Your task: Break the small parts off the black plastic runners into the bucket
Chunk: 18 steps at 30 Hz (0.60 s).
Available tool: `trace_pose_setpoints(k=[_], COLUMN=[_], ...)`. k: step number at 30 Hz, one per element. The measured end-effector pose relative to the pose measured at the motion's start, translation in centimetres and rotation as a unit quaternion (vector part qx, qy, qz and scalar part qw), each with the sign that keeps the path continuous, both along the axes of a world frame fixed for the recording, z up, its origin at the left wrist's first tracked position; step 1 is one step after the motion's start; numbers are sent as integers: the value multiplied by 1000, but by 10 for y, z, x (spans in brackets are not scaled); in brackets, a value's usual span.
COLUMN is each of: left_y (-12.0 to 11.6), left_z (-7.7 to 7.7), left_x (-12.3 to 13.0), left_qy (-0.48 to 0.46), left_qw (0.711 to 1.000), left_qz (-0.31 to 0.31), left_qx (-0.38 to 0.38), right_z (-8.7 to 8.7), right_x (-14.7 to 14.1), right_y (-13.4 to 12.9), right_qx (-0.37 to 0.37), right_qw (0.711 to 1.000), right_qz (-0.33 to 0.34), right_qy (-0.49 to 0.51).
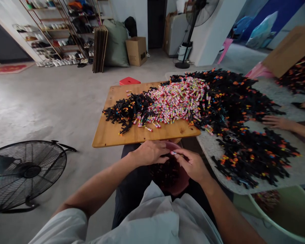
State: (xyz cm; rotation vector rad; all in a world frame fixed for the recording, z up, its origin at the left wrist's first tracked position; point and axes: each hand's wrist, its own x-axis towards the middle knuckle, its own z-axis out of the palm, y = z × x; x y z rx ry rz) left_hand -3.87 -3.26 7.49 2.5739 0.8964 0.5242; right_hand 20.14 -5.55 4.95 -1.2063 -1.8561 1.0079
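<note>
Over a reddish bowl [184, 181] in my lap, my two hands work close together. Between the thumb and fingers of my right hand [194, 166] is a small pink-and-white tube [173, 153], pointing toward my left hand. My left hand [151, 153] is closed, its fingers curled near the tube's end; what they pinch is hidden. Dark small pieces [165, 173] lie in the bowl. Just beyond my hands, a heap of pink, white and yellow tubes [178, 100] covers part of a wooden board [104, 132], beside a pile of black plastic pieces with orange tips [129, 108].
More black pieces [256, 152] cover the grey table [302, 162] at right, where another person's hand [279, 122] rests. A pale green tub [295, 217] stands below it. A floor fan [27, 171] is at left, a red stool [129, 80] behind the board.
</note>
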Motion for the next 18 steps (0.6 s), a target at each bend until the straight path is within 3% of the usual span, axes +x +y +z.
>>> trace_pose_setpoints(k=[4, 11, 18], left_y=[1, 3, 1], left_z=[-4, -11, -21], left_x=[1, -2, -1], left_qy=[18, 34, 15], left_qw=[1000, 999, 1000], left_qz=[-7, -24, 7], left_qx=[21, 11, 23], right_z=[-9, -14, -14], right_x=[3, 3, 1], right_y=[-1, -4, -5], right_qx=[-108, 37, -111], right_qw=[992, 999, 992], right_qz=[-17, 16, -8], right_qy=[55, 15, 56])
